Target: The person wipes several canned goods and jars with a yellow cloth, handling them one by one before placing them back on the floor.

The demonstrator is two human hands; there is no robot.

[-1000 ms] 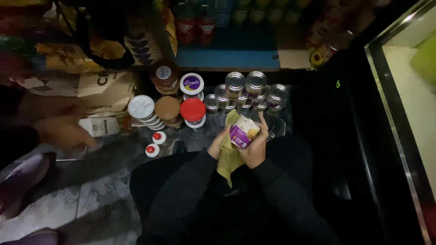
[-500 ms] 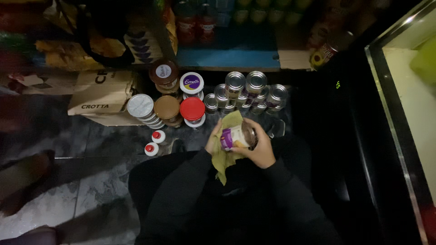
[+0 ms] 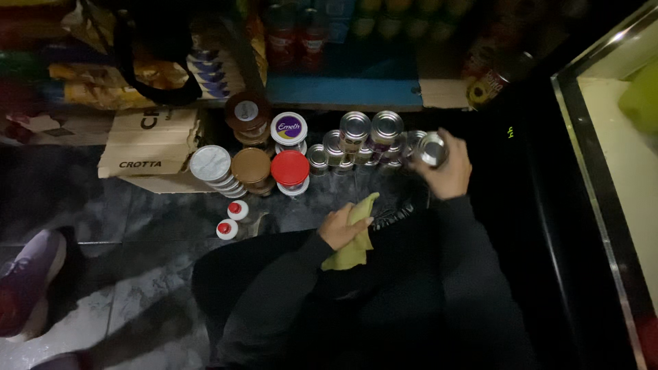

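Observation:
My right hand (image 3: 447, 171) grips a silver-topped can (image 3: 432, 149) at the right end of a cluster of stacked metal cans (image 3: 363, 140) on the dark floor. Lower down, my left hand (image 3: 340, 226) clutches a yellow-green cloth (image 3: 353, 240) against my dark-sleeved lap. Both arms wear dark sleeves.
Left of the cans stand stacked jars with a red lid (image 3: 290, 168), a brown lid (image 3: 250, 165) and white lids (image 3: 210, 163). Two small red-capped bottles (image 3: 233, 219) lie nearby. A cardboard box (image 3: 152, 147) sits at left, shelves of goods behind, a glass-fronted cabinet (image 3: 603, 171) at right, a shoe (image 3: 27, 281) bottom left.
My right hand has carried the can from in front of my chest out to the right end of the can cluster. My left hand with the cloth dropped to my lap.

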